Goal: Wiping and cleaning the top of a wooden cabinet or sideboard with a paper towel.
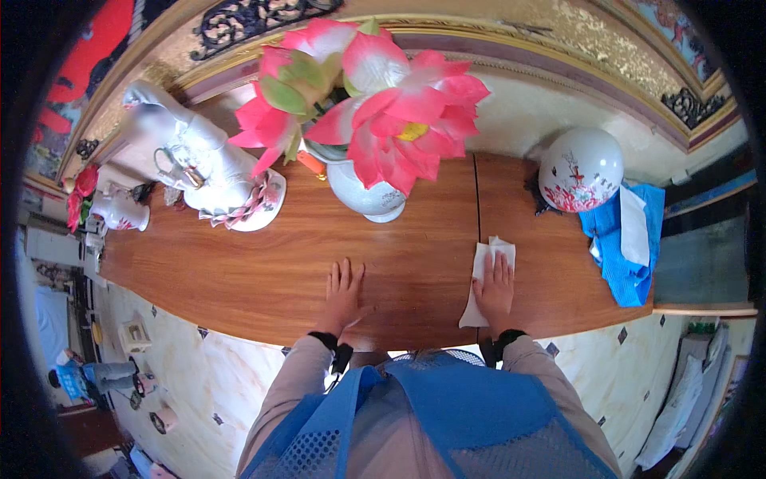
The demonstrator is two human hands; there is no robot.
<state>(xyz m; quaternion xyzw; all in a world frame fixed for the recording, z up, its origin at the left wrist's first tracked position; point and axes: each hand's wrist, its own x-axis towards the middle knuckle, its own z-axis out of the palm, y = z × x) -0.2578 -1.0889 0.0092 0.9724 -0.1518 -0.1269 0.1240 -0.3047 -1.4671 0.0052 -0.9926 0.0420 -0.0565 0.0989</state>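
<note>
My left hand [343, 296] rests on the wooden tabletop [257, 275] with its fingers slightly apart and nothing in it. To its right, my right hand [496, 290] holds a folded white cloth [482, 299] flat against the wood, palm down. The cloth lies across the dark seam in the tabletop, and part of it is hidden under the hand. Beyond my hands stands a pale, round-bodied vase [365, 188] holding large pink and white artificial lotus flowers [413, 120].
A white porcelain figurine [209, 155] and a small white vase [122, 211] stand at the left. At the right are a round white porcelain ornament [581, 167] and a crumpled blue cloth [628, 281]. A gilded frame [538, 72] lines the back. A person [90, 377] is far left.
</note>
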